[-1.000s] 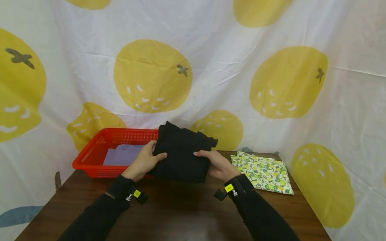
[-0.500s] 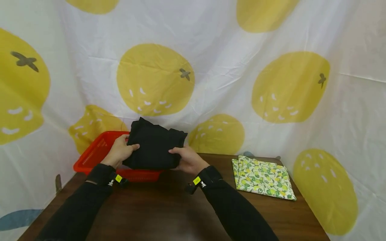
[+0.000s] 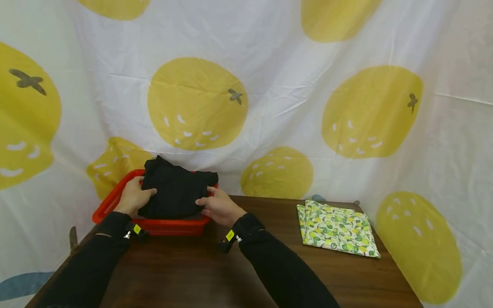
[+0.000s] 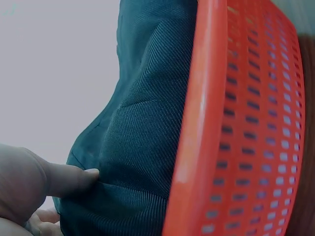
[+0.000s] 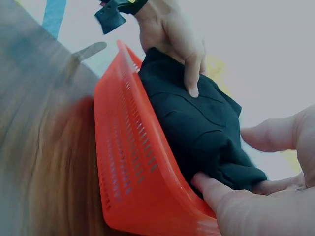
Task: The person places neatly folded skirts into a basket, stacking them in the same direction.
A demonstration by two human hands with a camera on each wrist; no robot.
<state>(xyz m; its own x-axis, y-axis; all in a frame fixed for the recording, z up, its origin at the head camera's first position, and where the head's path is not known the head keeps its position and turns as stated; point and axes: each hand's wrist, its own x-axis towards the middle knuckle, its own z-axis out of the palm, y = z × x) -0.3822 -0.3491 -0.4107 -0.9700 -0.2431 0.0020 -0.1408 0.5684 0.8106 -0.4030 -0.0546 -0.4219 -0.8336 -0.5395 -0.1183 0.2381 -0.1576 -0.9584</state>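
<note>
A folded black cloth point(image 3: 175, 190) lies in the mouth of a red plastic basket point(image 3: 175, 227), its back edge standing above the rim. My left hand point(image 3: 132, 196) grips the cloth's left side, thumb on top; the other fingers are mostly hidden behind it. At the right side my right hand point(image 3: 221, 207) holds the cloth between the thumb and lower fingers, while the index finger is held out along the edge, as the right wrist view shows. Up close in the left wrist view, the thumb presses a crease in the ribbed black fabric point(image 4: 142, 113).
A folded white cloth with a lemon print point(image 3: 339, 229) lies at the right of the brown wooden table point(image 3: 215, 273). Behind the table hangs a white curtain point(image 3: 277, 107) with big yellow lemons. The basket's perforated front wall point(image 5: 123, 142) faces me.
Both hands have carried the black cloth leftward and down, from in front of the basket's right part into its mouth. The lilac cloth seen inside earlier is now almost covered. The right index finger has lifted.
</note>
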